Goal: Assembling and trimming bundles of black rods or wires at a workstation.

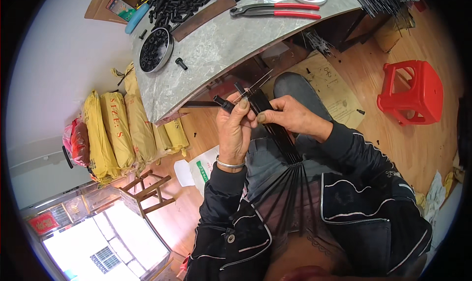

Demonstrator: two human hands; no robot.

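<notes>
My left hand (pixel 233 133) is closed, with a black plastic fitting (pixel 223 103) sticking out past its fingers. Its thumb and fingertips pinch near the upper end of a bundle of thin black ribs (pixel 281 139), like umbrella ribs. Around the far side of that bundle, my right hand (pixel 302 117) is closed, its thumb lying along the ribs. A thin wire (pixel 263 79) slants out beyond the left thumb. Lower down, the ribs pass a narrow joint and fan out over my lap. Exactly how the fingers meet the rib ends is hidden.
On the grey table (pixel 216 45) lie red-handled pincers (pixel 275 11), a round dish of small black parts (pixel 156 49), a loose black fitting (pixel 181 63) and a heap of fittings (pixel 172 5). A red stool (pixel 413 91) stands right; yellow sacks (pixel 118 128) lean left.
</notes>
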